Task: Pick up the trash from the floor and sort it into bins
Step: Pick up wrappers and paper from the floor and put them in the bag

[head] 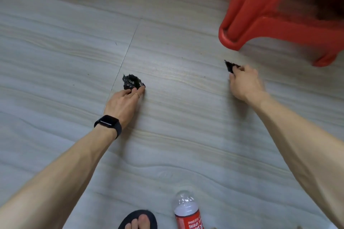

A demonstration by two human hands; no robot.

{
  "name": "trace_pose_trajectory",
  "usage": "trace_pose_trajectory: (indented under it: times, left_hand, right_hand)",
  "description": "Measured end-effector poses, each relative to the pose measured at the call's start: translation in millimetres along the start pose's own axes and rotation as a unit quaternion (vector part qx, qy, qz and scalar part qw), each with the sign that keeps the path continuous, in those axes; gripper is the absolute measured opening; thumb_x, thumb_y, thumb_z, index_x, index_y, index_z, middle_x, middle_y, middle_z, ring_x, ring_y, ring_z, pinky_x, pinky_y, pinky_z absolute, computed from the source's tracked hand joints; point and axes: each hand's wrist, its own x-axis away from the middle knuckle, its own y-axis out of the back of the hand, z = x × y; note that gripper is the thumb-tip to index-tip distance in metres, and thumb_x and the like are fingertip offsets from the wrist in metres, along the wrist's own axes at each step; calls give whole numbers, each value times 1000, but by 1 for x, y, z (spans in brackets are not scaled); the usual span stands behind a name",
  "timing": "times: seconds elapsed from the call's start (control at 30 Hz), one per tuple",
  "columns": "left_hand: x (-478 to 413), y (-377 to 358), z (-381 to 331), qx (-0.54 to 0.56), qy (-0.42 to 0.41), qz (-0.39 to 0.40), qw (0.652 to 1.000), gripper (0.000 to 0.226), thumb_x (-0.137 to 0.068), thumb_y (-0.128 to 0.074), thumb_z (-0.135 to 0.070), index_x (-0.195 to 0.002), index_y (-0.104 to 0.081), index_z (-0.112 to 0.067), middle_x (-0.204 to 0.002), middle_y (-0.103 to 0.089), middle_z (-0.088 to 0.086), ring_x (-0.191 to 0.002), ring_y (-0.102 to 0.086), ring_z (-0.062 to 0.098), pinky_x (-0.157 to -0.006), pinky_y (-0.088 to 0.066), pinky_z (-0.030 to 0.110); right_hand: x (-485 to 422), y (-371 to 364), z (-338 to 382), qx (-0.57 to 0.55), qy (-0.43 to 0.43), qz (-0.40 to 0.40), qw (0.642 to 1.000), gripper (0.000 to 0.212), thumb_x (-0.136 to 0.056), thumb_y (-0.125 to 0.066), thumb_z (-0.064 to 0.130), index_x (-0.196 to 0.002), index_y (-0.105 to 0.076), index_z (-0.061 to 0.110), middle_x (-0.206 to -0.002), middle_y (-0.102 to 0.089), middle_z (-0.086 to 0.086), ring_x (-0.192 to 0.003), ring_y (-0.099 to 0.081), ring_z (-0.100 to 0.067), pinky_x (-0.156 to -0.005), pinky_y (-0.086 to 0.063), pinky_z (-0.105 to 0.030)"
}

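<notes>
We are gripping a black wad (pixel 131 82) on the floor (pixel 55 65) with our left hand (pixel 122 103) | pinching a scrap (pixel 230 66) near the stool (pixel 260 24) with our right hand (pixel 243 83) | probably gathering both for one trip.

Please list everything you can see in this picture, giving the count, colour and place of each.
crumpled black scrap: one, black, on the floor at centre, at the left fingertips
small black scrap: one, black, near the stool's foot, in the right fingers
plastic bottle: one, clear with a red label, on the floor at the bottom edge
stool: one, red, top right
floor: one, pale grey wood-grain, throughout
sandal: one, black, on a foot at the bottom edge
watch: one, black, on the left wrist
ring: one, gold, on a left finger
left hand: one, pinches the crumpled black scrap
right hand: one, pinches the small black scrap
</notes>
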Motion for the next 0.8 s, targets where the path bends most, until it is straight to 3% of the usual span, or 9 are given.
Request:
trace_pose_trajectory:
  times: [0.1,0.23,0.33,0.47,0.53,0.6,0.67,0.8]
  left_hand:
    - [14,1,-14,80,29,-19,996,51,-101,-41,-19,-150,-38,-35,-139,-58,-7,-132,-45,20,-95,-45,33]
    - [36,-12,-31,122,21,-24,992,35,-99,-54,-19,-131,-63,-31,-120,-68,-1,-114,-56,26,-83,-52,38]
    - [55,-21,-51,131,5,-36,991,37,-98,-57,-18,-133,-61,-30,-103,-65,3,-101,-57,30,-71,-49,36]
    - [74,-33,-72,157,45,-36,986,49,-98,-52,-12,-146,-46,-16,-115,-61,13,-108,-53,35,-86,-49,43]
    - [86,-36,-77,183,76,-38,979,38,-100,-54,-19,-138,-57,-15,-118,-60,14,-112,-52,35,-90,-48,40]
    - [101,-37,-80,219,110,-64,967,23,-96,-61,-20,-116,-72,-17,-112,-60,8,-108,-54,30,-85,-50,39]
    - [120,-38,-82,228,117,-84,963,13,-90,-66,-13,-98,-73,-19,-111,-55,1,-106,-53,25,-82,-51,39]
    - [145,-37,-80,203,78,-62,974,17,-91,-64,-10,-99,-75,-19,-124,-63,4,-113,-56,28,-90,-47,33]
  right_hand:
    - [40,-17,2,-7,52,-55,997,31,-100,-49,32,-122,-61,15,-119,-54,-12,-111,-48,-38,-83,-50,-43]
    - [93,-44,1,-55,96,-88,990,25,-100,-54,25,-120,-66,18,-104,-59,-9,-99,-50,-34,-68,-46,-37]
    - [121,-62,-3,-81,106,-109,985,24,-93,-62,7,-116,-68,12,-92,-56,-12,-90,-53,-36,-64,-44,-37]
    - [156,-77,-4,-126,94,-112,981,34,-95,-60,9,-129,-59,14,-88,-52,-15,-86,-49,-33,-67,-44,-39]
    - [174,-82,-7,-116,105,-86,984,31,-98,-55,14,-129,-59,17,-91,-52,-12,-90,-49,-33,-69,-41,-38]
    - [191,-84,-14,-106,106,-75,986,25,-99,-54,18,-121,-63,11,-94,-55,-14,-95,-50,-36,-72,-44,-39]
    - [209,-85,-21,-102,92,-66,988,23,-98,-56,22,-112,-65,6,-96,-58,-17,-97,-52,-39,-77,-48,-43]
    - [244,-85,-31,-128,79,-65,986,22,-98,-56,24,-102,-65,5,-102,-56,-18,-97,-55,-39,-79,-49,-42]
